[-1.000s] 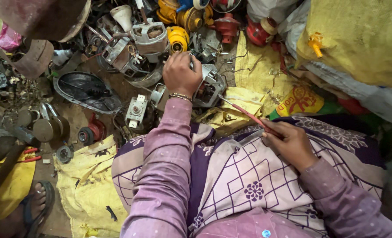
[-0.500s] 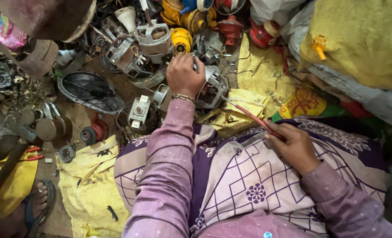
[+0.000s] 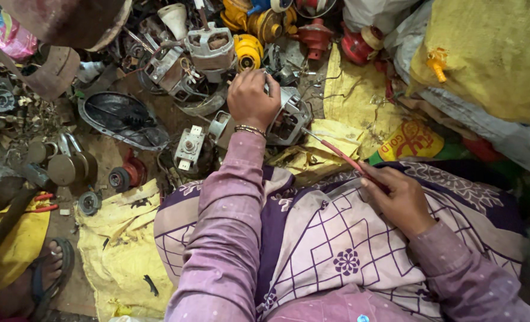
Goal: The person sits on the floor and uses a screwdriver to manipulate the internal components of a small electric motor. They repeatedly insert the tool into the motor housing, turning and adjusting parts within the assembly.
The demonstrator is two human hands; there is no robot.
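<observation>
A: Well, starting at the left, what lies on the floor there?

B: A sandalled foot [image 3: 47, 271] at the lower corner, red-handled pliers [image 3: 44, 203] just above it, then a dark round fan guard [image 3: 122, 119] and a small white switch part [image 3: 188, 146], all among scrap.

A: And the hands?

B: The left hand [image 3: 252, 98] reaches forward with the arm almost straight, sleeve pushed to a bangle at the wrist. Its fingers are curled down over the top of a grey metal motor [image 3: 288, 119], gripping it. The right hand [image 3: 399, 197] rests back on the patterned cloth [image 3: 336, 250] over the lap, wrist bent, fingers closed round the red handle of a screwdriver [image 3: 342, 156]. The shaft slants up and left, with its tip at the motor's side.

A: What could go wrong, do you think?

B: I'd judge the tip could slip off the metal, since the tool is held low and at a slant. It would then jab toward the left hand's fingers, which sit right beside it. The motor also stands on loose scrap, so it may tip if pushed.

A: Anything further right?

B: Yellow sacking [image 3: 360, 101] under the motor, a red pump part [image 3: 315, 33] beyond, and a big yellow sack [image 3: 491, 53] at the far right.
</observation>
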